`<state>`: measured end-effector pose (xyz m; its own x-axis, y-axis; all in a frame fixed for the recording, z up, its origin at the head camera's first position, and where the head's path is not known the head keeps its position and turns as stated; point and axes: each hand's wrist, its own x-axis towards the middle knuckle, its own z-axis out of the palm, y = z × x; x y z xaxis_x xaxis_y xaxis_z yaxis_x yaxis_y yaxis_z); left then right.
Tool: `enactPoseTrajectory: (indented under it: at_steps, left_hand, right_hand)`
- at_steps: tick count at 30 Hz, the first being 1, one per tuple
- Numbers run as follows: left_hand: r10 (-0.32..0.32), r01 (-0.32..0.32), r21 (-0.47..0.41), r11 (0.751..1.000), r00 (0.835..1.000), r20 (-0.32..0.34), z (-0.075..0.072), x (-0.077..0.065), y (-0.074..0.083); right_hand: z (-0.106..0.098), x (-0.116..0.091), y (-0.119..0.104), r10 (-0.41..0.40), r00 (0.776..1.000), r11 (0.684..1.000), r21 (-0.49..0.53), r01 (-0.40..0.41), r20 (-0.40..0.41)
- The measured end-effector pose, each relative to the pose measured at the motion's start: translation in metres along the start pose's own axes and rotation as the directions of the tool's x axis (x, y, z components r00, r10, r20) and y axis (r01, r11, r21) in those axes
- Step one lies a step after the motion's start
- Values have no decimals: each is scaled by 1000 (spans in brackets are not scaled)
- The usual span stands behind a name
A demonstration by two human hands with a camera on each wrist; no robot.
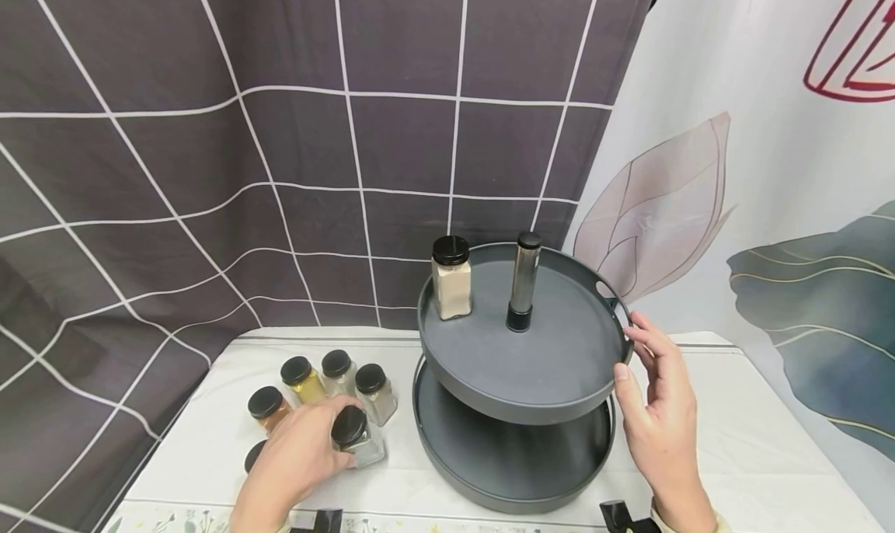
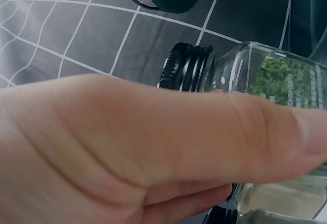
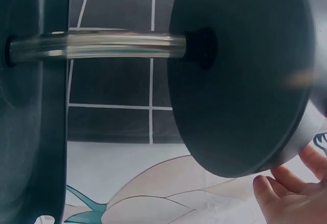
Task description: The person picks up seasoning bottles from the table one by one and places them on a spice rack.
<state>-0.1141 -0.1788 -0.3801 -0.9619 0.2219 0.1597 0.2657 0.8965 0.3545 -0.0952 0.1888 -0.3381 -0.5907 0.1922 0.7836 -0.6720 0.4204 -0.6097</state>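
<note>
My left hand (image 1: 301, 449) grips a glass spice jar (image 1: 367, 449) with a black lid, low on the left beside the other jars. In the left wrist view, green dried herb (image 2: 278, 77) shows inside it, and the thumb lies along its side. My right hand (image 1: 660, 412) touches the outer rim of the upper tray of a dark grey two-tier round stand (image 1: 482, 370), near the handle cutout, thumb apart from the fingers. From the right wrist view, the fingertips (image 3: 261, 184) are right at the rim. A jar of pale powder (image 1: 453, 288) stands upright on the upper tray.
Several black-lidded spice jars (image 1: 337, 371) stand left of the stand, some partly hidden by my left hand. The stand's metal post (image 1: 524, 280) rises from the upper tray; the lower tray (image 1: 517, 471) sits on the white-covered table (image 1: 741, 440). A grey gridded curtain (image 1: 398, 144) hangs behind.
</note>
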Motion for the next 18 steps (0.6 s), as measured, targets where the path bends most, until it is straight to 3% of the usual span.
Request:
enactPoseTrajectory:
  at_steps: [7, 12, 18]
  left_hand:
    - [-8, 7, -33, 999, 1000, -3, -3, -2, 0]
    - [-7, 6, -72, 997, 1000, -18, -5, -2, 0]
    - [5, -10, -102, 995, 999, -48, -5, -2, -4]
  right_hand:
    - [-5, -3, 6, 69, 995, 997, -49, -65, 73]
    - [-10, -9, 21, 118, 984, 993, -29, -115, 131]
    - [-10, -9, 18, 161, 974, 987, -5, -163, 161]
